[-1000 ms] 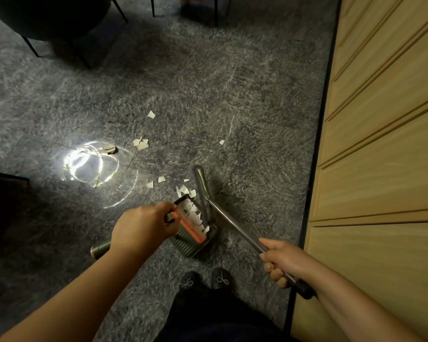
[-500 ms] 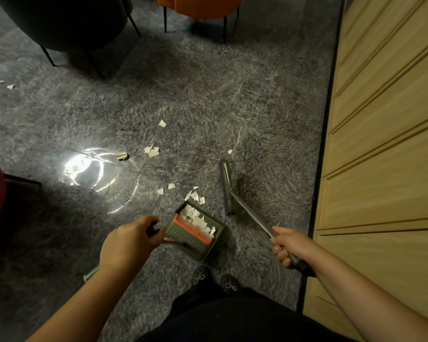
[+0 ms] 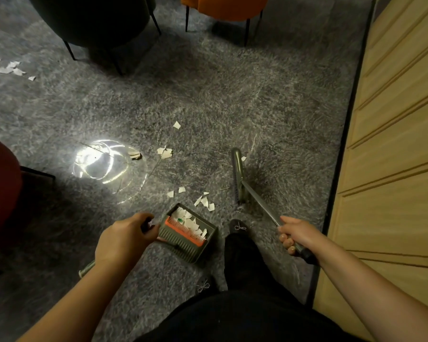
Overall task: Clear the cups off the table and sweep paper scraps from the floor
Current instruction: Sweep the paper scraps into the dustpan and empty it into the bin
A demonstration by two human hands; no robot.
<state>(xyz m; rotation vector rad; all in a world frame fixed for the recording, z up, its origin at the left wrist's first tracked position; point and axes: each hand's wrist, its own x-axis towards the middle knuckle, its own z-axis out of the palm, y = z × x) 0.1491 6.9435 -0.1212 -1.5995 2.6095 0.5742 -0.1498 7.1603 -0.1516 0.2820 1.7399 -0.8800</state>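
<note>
While no cups or table showed, we judged the sweeping partly done; our left hand (image 3: 127,236) curled round the handle of the dustpan (image 3: 187,234), which held a heap of paper scraps; our right hand (image 3: 297,235) clamped the broom (image 3: 252,193); loose scraps (image 3: 204,201) lay just beyond the pan's lip, others (image 3: 164,152) mid-floor, more (image 3: 11,68) far left on the grey carpet (image 3: 232,95).
</note>
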